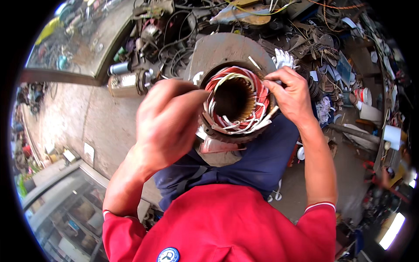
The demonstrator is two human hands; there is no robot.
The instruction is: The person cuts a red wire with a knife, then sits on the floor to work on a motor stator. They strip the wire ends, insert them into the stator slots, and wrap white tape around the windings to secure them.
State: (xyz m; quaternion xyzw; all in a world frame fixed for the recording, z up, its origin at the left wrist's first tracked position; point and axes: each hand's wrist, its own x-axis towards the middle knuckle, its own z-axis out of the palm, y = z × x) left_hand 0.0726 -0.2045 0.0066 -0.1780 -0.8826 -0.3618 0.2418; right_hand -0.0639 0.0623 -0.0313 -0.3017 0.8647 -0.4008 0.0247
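A motor stator [235, 138] stands in front of me between my knees, its round bore facing up. Red sleeving and white cord-like leads form a winding ring [263, 94] around the bore, with several white ends sticking out. My left hand [163, 120], smeared by motion, is at the stator's left rim with its fingers curled together; what they hold is hidden. At the right rim, my right hand [291, 94] pinches thumb and forefinger together beside the winding; the thing between them is too small to make out.
Behind the stator is a rounded grey-brown metal piece [231, 43]. A white glove [283, 59] lies to its right. Another motor [128, 83] rests at the left on the floor. Glass-topped cases [94, 78] border the left side. Scrap and cables [179, 56] pile up at the back.
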